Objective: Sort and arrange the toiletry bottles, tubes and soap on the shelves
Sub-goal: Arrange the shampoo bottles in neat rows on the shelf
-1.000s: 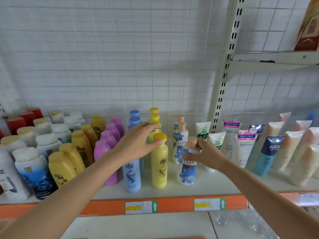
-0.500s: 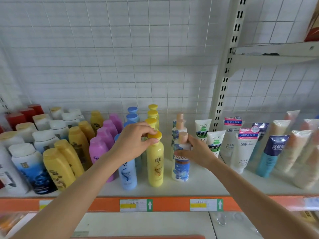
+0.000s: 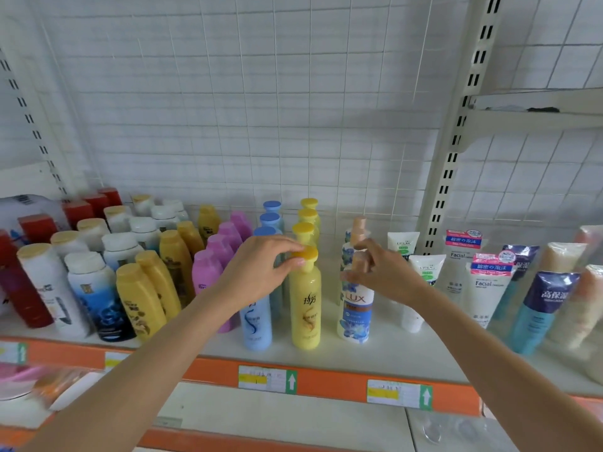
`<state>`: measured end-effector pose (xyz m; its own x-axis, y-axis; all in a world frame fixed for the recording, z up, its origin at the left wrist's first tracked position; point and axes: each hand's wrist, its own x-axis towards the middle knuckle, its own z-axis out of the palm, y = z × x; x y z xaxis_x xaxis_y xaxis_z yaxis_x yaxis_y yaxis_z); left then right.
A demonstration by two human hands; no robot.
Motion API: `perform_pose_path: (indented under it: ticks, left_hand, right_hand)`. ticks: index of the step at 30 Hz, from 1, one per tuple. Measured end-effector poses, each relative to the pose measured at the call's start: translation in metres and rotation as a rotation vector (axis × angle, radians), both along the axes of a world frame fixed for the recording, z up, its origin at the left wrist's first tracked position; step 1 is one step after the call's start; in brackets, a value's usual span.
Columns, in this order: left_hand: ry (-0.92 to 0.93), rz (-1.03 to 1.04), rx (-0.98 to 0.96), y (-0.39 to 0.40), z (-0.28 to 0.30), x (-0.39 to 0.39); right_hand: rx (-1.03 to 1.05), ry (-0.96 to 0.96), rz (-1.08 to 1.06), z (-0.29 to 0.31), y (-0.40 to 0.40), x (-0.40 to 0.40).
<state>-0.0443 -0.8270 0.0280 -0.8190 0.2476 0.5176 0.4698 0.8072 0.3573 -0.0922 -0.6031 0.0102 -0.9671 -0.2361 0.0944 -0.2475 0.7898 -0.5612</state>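
Observation:
A yellow bottle point(image 3: 305, 308) stands at the front of its row on the white shelf point(image 3: 385, 350). My left hand point(image 3: 261, 272) pinches its yellow cap with thumb and fingertips. To its right stands a white LUX bottle point(image 3: 355, 311) with blue flowers and a peach cap. My right hand point(image 3: 385, 275) curls around that bottle's neck from the right. A light blue bottle point(image 3: 256, 324) stands just left of the yellow one, partly hidden by my left hand.
Pink point(image 3: 204, 272), amber point(image 3: 140, 298) and white bottles point(image 3: 44, 282) fill the shelf's left side, with red ones point(image 3: 36, 223) behind. Facial tubes point(image 3: 486, 288) stand to the right past the slotted upright point(image 3: 456, 125). An orange price strip point(image 3: 326, 380) edges the shelf.
The view has shifted slightly. My left hand has settled its fingertips on the front yellow bottle's cap. My right hand has slid up from the LUX bottle's body to its neck.

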Motion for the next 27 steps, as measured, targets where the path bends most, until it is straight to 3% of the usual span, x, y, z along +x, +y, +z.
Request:
perform_pose_path:
  ticks: [6,12,21,27]
  left_hand:
    - [-0.011,0.131,0.008,-0.048,0.005,0.009]
    - [-0.118,0.077,-0.093,-0.062,0.004,0.004]
    - [-0.032,0.076,-0.027,-0.069,-0.007,-0.006]
    - [-0.016,0.05,-0.024,-0.071,-0.006,-0.01]
  right_hand:
    - [0.117,0.339,0.251,0.036,-0.031,0.015]
    - [0.365,0.181,0.33,0.021,-0.072,0.015]
    - [0.396,0.258,0.101,0.021,-0.08,0.024]
    - [0.431,0.2,0.1,0.025,-0.079,0.019]
